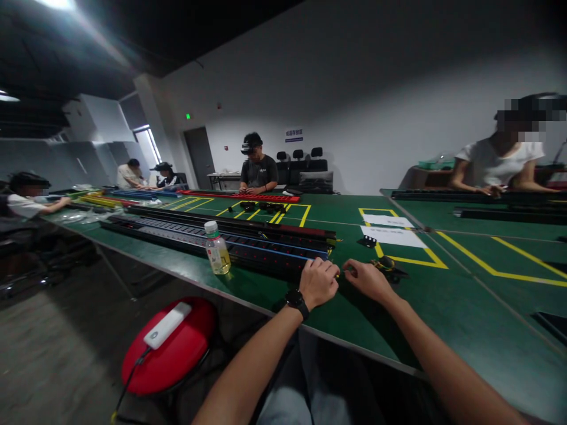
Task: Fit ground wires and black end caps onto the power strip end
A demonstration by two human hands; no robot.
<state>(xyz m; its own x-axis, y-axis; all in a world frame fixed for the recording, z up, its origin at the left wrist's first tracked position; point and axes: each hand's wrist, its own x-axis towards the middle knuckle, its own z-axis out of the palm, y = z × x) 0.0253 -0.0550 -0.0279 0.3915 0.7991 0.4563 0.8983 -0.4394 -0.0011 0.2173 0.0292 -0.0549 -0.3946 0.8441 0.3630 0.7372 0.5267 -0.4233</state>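
Resting at the end of a long black rail [266,260] along the bench's near edge [343,339], the left hand [319,282] has curled fingers; the right hand's [367,280] fingers bend just beside it. Whether either grips anything, I cannot tell.

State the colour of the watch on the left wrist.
The watch is black, best seen in the head view.

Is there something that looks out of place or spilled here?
No spill shows. The drink bottle seems odd beside the black rails, being no work part; a white power bank lies on the red stool, a seat.
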